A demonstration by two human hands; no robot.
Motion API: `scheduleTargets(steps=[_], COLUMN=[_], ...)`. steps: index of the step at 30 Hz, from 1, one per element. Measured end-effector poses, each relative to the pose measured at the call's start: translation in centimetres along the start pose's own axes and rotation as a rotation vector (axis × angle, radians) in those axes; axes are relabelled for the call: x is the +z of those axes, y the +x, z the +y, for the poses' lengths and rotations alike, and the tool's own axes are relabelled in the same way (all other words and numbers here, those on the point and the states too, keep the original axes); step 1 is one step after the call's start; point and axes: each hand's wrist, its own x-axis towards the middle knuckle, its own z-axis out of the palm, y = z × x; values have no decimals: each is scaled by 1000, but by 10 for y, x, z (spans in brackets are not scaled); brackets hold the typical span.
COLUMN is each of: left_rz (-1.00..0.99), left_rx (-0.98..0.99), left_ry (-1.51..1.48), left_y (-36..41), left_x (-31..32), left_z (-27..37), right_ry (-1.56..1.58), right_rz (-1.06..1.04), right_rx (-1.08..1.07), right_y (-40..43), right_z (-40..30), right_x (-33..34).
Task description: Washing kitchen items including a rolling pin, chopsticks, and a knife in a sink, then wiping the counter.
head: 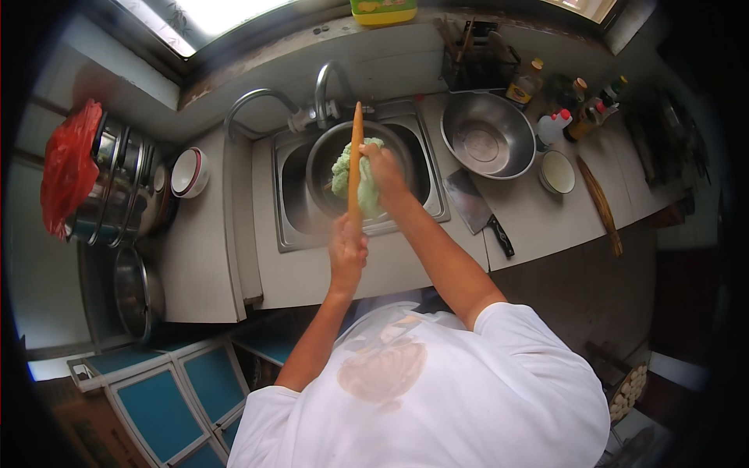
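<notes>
My left hand [346, 253] is closed around the near end of a long, tapered orange-brown stick [355, 169], perhaps wooden, which points towards the taps. Beyond it, my right hand [383, 172] holds a light green, bumpy cloth or scrubber [368, 196] against the stick's side. Part of the green thing shows to the left of the stick. Both are above a round metal basin [319, 155] set in the stainless steel sink [284, 219]. My right fingers partly hide the green thing, so its exact kind is unclear.
Two curved taps [327, 88] rise behind the sink. On the right counter lie a cleaver [471, 205], a large steel bowl [488, 134], a small bowl [557, 172], several bottles [525, 85] and a brown stick-like bundle [600, 205]. White bowls [188, 172] and a pot rack [111, 187] stand left.
</notes>
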Motion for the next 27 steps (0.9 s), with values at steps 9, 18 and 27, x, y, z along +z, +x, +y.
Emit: scheduleTargets(steps=[9, 18, 27], left_rz=[184, 74, -76], left_rx=[301, 284, -157], left_ry=[653, 598, 56], left_y=[-3, -5, -8], left_x=[-7, -15, -17], left_z=[-14, -17, 1], right_ry=[-165, -418, 70], right_rz=[47, 56, 50], right_rx=[-78, -420, -215], right_y=[3, -2, -4], right_z=[-11, 21, -1], right_x=[8, -18, -2])
